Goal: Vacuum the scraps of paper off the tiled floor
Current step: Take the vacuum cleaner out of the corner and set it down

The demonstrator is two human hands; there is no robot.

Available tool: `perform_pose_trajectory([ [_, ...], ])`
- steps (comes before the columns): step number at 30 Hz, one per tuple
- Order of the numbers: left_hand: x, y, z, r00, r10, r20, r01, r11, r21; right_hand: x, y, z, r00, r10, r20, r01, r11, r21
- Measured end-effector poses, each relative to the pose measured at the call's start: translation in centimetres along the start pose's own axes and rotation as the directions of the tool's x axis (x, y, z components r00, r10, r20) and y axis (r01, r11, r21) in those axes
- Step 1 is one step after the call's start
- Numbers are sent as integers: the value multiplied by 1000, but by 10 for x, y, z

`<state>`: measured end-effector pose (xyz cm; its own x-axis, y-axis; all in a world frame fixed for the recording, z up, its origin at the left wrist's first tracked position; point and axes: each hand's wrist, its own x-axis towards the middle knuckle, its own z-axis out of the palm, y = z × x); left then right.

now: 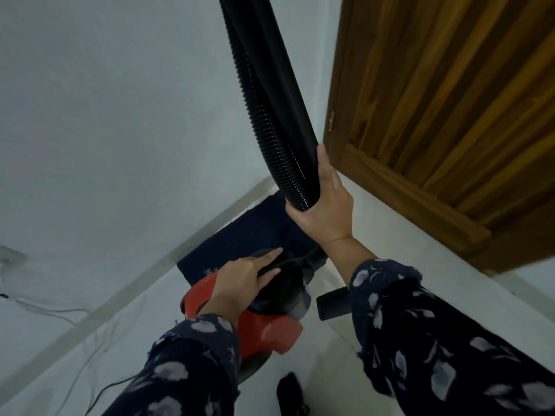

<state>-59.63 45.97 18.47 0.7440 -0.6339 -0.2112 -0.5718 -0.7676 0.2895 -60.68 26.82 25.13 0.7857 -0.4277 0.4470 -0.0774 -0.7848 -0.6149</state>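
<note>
A red and black vacuum cleaner [270, 328] stands on the white tiled floor [399, 244] near the wall corner. My left hand [243, 280] rests on its black top, fingers curled around the black handle there. My right hand [324, 205] grips the black ribbed hose [264, 115] together with the smooth black tube beside it, held upright and running out of the top of the view. No paper scraps are visible.
A dark blue mat [240, 235] lies in the corner behind the vacuum. A wooden door [450, 100] stands at the right. A small black attachment [333, 301] lies on the floor right of the vacuum. Cables [51, 310] trail along the left floor near a wall socket [9, 256].
</note>
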Motion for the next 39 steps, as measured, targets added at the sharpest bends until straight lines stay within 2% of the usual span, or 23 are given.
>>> perform_pose_trajectory([
  [4, -50, 23, 26, 999, 38, 12, -39, 999, 33, -58, -5, -35, 997, 62, -35, -63, 997, -33],
  [11, -155, 51, 85, 998, 64, 20, -64, 998, -19, -172, -15, -96, 984, 164, -74, -164, 986, 2],
  [17, -249, 59, 131, 993, 74, 95, -70, 996, -51, -274, -30, -119, 955, 273, -111, -274, 962, 7],
  [28, -399, 18, 238, 978, 164, 125, -157, 986, -61, -468, -54, -113, 881, 396, -259, -417, 908, -29],
  [34, -434, 5, 311, 980, 140, 144, -125, 986, -107, -543, -25, -94, 828, 419, -372, -454, 891, -7],
  [39, -444, -4, 388, 985, 123, 125, -108, 987, -120, -596, 18, -74, 828, 364, -427, -410, 912, -17],
])
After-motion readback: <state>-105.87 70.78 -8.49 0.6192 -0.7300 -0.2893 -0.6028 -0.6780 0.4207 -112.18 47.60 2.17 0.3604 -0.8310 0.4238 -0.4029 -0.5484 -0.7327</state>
